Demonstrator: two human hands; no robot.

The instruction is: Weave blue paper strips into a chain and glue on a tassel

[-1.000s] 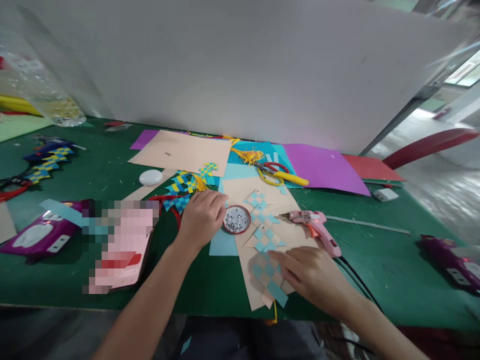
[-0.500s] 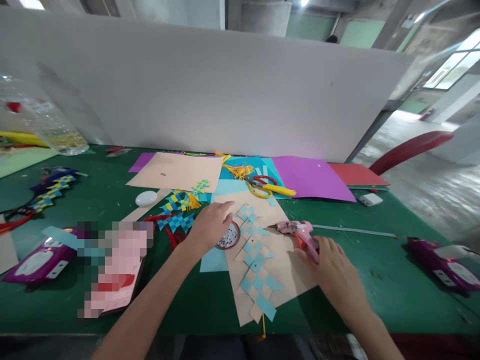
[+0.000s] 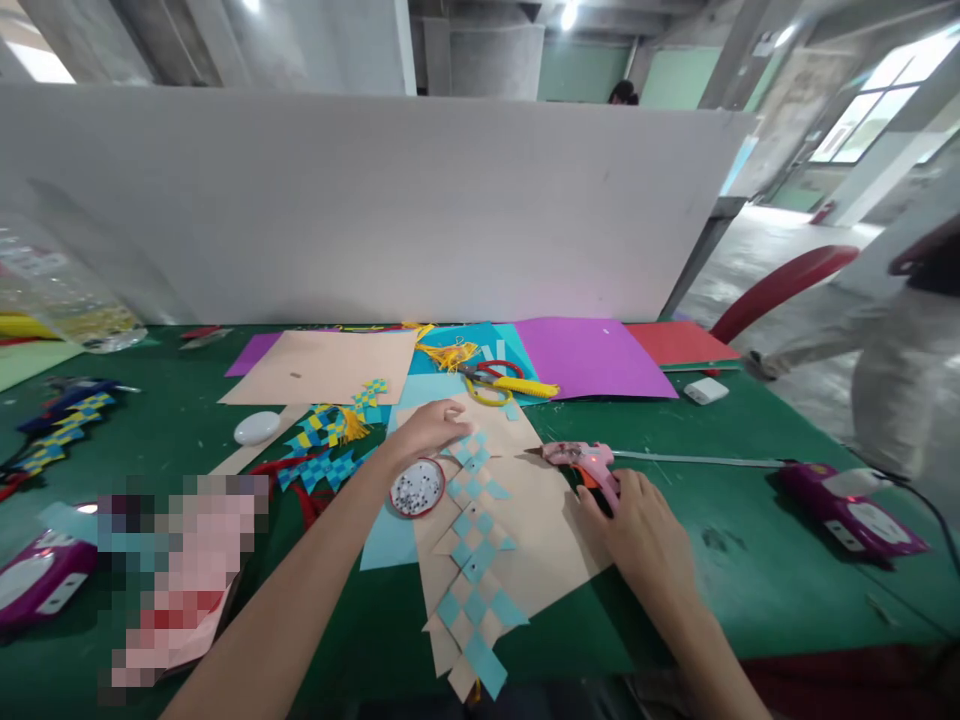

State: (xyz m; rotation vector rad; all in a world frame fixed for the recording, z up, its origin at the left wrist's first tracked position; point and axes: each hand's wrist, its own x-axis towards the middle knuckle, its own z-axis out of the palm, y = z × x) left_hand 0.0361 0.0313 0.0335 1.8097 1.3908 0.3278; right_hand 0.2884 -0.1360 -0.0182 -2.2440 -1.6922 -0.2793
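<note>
A woven strip of light-blue and peach paper (image 3: 474, 550), dotted with small dark eye-like spots, runs toward me over a peach paper sheet (image 3: 559, 560). My left hand (image 3: 427, 435) is at its far end, fingers drawn together; whatever is between the fingertips is too small to make out. Just below that wrist sits a round red-rimmed dish (image 3: 417, 488) of small black-and-white googly eyes. A pink hot glue gun (image 3: 589, 456) lies with its nozzle pointing left toward the strip, and my right hand (image 3: 649, 525) is closed around its handle.
Scissors (image 3: 514, 385) and a yellow tassel (image 3: 450, 353) lie beyond the strip. Finished woven pieces (image 3: 322, 468) and a blurred pink phone-like object (image 3: 187, 590) are leftward. A cord joins a purple device (image 3: 847, 510) at right. A person (image 3: 900, 370) stands beyond the table's right edge.
My left hand has gone from above the dish to the far end of the woven strip. The right hand keeps the glue gun. The view has shifted, and a person has appeared at right.
</note>
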